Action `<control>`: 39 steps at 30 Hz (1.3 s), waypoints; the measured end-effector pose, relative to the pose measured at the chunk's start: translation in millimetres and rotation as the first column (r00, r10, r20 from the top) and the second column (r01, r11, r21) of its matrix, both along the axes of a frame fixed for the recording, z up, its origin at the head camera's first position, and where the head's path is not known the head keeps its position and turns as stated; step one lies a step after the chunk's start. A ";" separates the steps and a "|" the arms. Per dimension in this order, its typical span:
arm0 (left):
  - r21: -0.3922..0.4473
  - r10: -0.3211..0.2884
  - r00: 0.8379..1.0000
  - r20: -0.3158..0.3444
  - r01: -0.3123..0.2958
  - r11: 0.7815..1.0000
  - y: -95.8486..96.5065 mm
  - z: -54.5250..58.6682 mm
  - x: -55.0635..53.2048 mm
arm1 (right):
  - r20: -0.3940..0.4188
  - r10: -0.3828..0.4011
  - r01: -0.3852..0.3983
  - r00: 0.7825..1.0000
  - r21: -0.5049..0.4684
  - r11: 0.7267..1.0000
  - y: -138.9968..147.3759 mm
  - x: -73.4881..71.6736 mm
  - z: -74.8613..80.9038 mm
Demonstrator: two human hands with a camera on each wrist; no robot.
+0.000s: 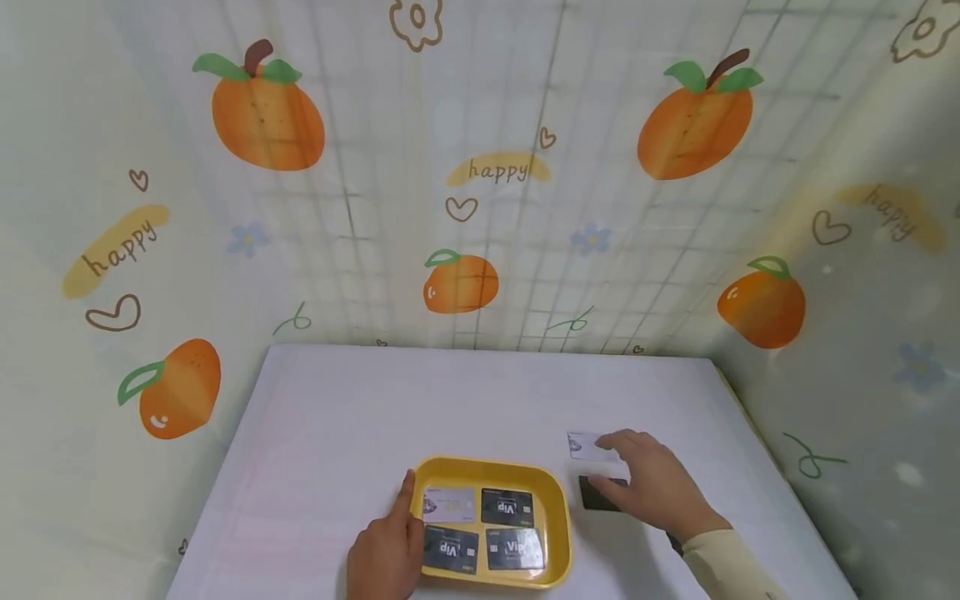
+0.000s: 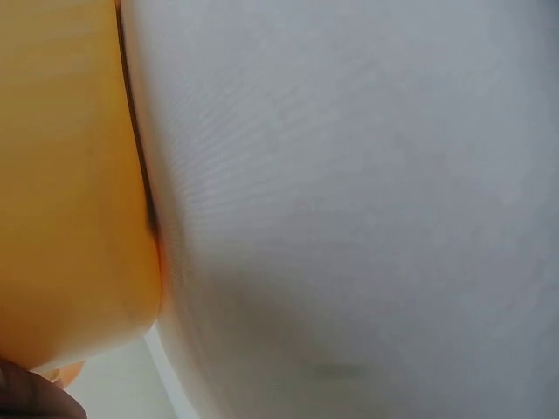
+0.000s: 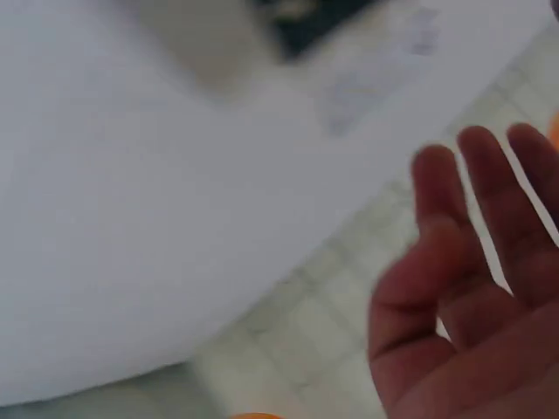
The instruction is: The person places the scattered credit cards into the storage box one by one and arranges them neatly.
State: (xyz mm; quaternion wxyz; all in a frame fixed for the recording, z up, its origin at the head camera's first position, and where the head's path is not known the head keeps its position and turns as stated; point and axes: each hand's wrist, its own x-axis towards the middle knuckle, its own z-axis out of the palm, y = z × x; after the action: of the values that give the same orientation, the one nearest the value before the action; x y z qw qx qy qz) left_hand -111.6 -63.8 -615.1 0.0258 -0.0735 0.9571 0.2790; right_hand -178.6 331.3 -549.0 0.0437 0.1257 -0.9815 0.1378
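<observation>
A yellow tray [image 1: 564, 533] sits at the front of the white table. Inside it lie a white card [image 1: 448, 517] and three dark cards marked Vip, one of them the upper-right dark card [image 1: 495, 496]. Against the tray's left rim rests my left hand [image 1: 384, 554], its index finger straight. The left wrist view shows the tray's side wall [image 2: 70, 175] and a fingertip at its rim. My right hand [image 1: 660, 483], empty with thumb and fingers apart, is over two cards right of the tray: a white card [image 1: 581, 445] and a black card [image 1: 592, 496], both partly covered.
The white table [image 1: 420, 400] runs back to a curtain [image 1: 360, 250] printed with oranges, hearts and the word happy. More of this cloth hangs along the left and right sides. A small dark object [image 1: 674, 543] shows under my right wrist.
</observation>
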 end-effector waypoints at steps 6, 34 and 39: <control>0.011 0.009 0.999 0.033 -0.009 1.000 -2.0 1.8 -2.3 | 0.273 -0.128 0.127 0.954 0.022 0.992 29.9 6.3 -28.5; 0.009 0.012 1.000 0.019 -0.012 1.000 1.3 2.7 -3.0 | 0.366 -0.149 0.152 0.919 0.018 0.988 30.3 1.4 -41.2; 0.017 0.019 0.999 0.041 -0.020 1.000 2.3 3.4 -2.0 | 0.388 -0.169 0.170 0.906 0.030 0.985 30.0 0.8 -43.2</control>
State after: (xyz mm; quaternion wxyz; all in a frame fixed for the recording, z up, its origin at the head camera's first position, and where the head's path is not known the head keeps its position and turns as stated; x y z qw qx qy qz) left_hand -113.6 -61.5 -611.7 0.0432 -0.0884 0.9532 0.2860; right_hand -177.7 361.2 -592.2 -0.1399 0.0100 -0.9775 0.1578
